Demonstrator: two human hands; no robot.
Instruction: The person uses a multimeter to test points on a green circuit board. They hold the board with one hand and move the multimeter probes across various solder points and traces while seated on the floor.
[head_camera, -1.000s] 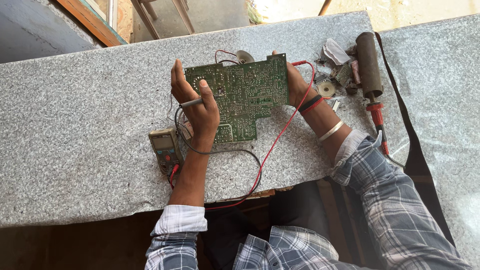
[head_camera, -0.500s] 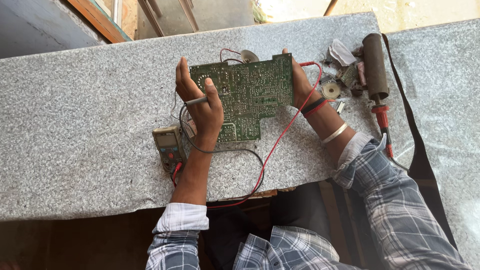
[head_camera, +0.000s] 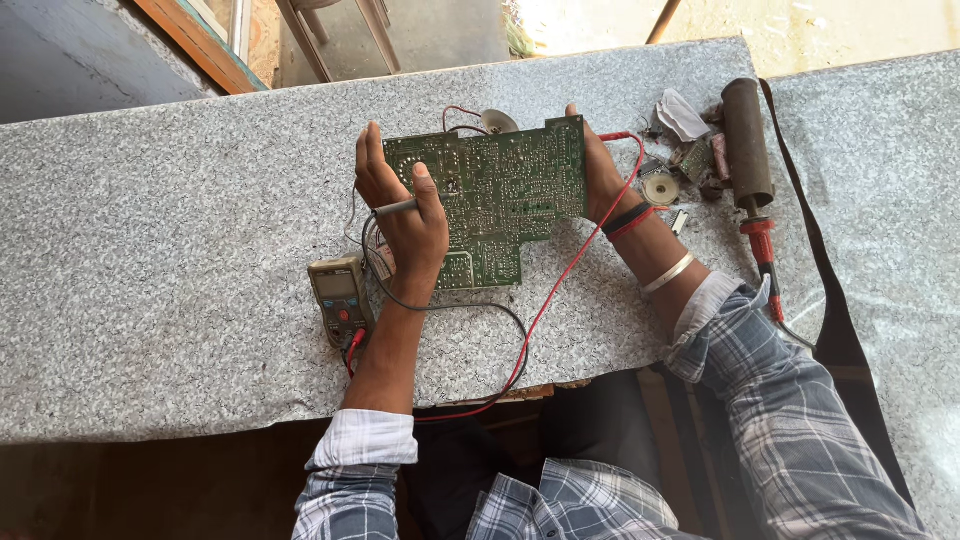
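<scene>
Sleeves of a plaid shirt fill the lower frame, both forearms reaching up onto the grey speckled worktop (head_camera: 150, 270). A multimeter (head_camera: 337, 297) lies flat just left of the left wrist, its long axis running roughly up-frame. A black lead (head_camera: 490, 312) loops from it across the worktop, and a red lead (head_camera: 560, 280) curves up toward the upper right corner of the board.

Left hand (head_camera: 400, 215): thumb and fingers are closed on a slim metal probe (head_camera: 395, 208), which lies about level in the frame with its tip toward the board. The same hand braces the left edge of the green circuit board (head_camera: 495, 195).

Right hand (head_camera: 598, 165): the grip is wrapped on the board's right edge, fingers behind it, so the exact contact is hidden.

The circuit board is at frame centre, held between both hands above the worktop, solder side toward the camera. Its long axis runs left to right, with a narrower stepped tab pointing down-frame toward the person.

Progress, as a judgement: meter and leads are laid out and the board is held up for checking; the probe tip is not yet clearly on any solder point.

Farther, at upper right, a dark cylindrical tool (head_camera: 747, 140) with a red handle end (head_camera: 762, 240) lies lengthwise up-frame, beside small loose parts (head_camera: 675, 150).
</scene>
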